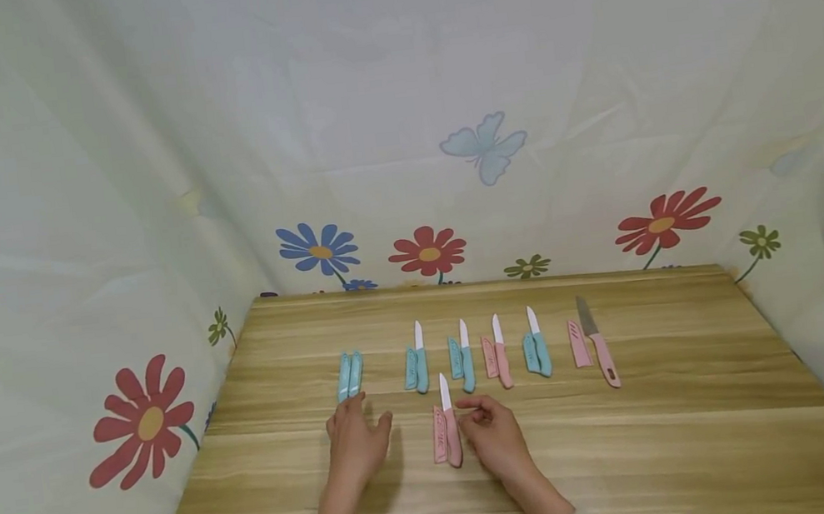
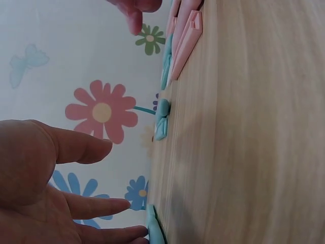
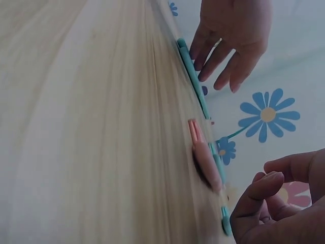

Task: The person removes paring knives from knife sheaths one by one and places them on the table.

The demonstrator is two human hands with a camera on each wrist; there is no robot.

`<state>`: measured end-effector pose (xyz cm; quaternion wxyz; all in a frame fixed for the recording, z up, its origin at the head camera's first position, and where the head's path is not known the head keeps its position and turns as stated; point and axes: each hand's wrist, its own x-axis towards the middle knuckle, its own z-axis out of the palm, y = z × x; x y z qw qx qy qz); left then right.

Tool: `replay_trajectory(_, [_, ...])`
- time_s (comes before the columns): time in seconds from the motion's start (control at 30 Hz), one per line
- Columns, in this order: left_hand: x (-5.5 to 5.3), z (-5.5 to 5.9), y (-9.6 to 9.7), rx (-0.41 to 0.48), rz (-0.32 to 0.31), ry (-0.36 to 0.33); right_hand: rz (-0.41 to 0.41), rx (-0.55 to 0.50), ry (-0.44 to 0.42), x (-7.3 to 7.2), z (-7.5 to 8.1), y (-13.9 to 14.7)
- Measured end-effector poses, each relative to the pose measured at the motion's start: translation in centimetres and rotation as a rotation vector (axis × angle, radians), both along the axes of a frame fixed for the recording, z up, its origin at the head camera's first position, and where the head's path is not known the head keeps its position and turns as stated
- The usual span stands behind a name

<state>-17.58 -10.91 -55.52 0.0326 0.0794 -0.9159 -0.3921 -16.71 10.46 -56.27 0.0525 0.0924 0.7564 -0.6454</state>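
My left hand (image 1: 358, 440) has its fingers spread, fingertips right at the near ends of two slim teal knives (image 1: 349, 377) that lie side by side with no bare blade showing. Nothing is in its grasp. To the right, my right hand (image 1: 497, 439) hovers with loosely curled fingers beside a pink paring knife (image 1: 453, 437), holding nothing. That knife's white blade points away from me, and its pink sheath (image 1: 440, 437) lies along its left side. In the right wrist view the thumb and index finger of the right hand (image 3: 284, 203) come close together.
Behind runs a row of bare-bladed knives with sheaths at their left: teal ones (image 1: 421, 371) (image 1: 468, 368) (image 1: 542, 354), a pink one (image 1: 503, 365), and a larger grey-bladed pink knife (image 1: 605, 361) at the right. The wooden table (image 1: 690, 462) meets flowered curtains (image 1: 368, 127).
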Motion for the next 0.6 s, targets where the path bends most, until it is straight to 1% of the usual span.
replay_trajectory(0.13, [0.1, -0.1, 0.1, 0.0, 0.0, -0.011, 0.036, -0.011, 0.021, 0.1, 0.4, -0.8])
replay_trajectory(0.23, [0.2, 0.0, 0.1, -0.001, -0.004, -0.015, 0.08, -0.055, 0.025, 0.2, 0.8, -1.6])
replay_trajectory(0.37, [0.3, 0.1, 0.2, -0.005, -0.008, -0.03, 0.155, -0.136, 0.021, 0.3, 1.4, -2.7])
replay_trajectory(0.47, [0.3, 0.2, 0.2, -0.011, -0.009, -0.03, 0.219, -0.177, 0.031, 0.2, 1.5, -3.7])
replay_trajectory(0.6, [0.4, 0.3, 0.0, -0.026, -0.016, -0.006, 0.301, -0.24, 0.039, -0.1, 1.7, -5.2])
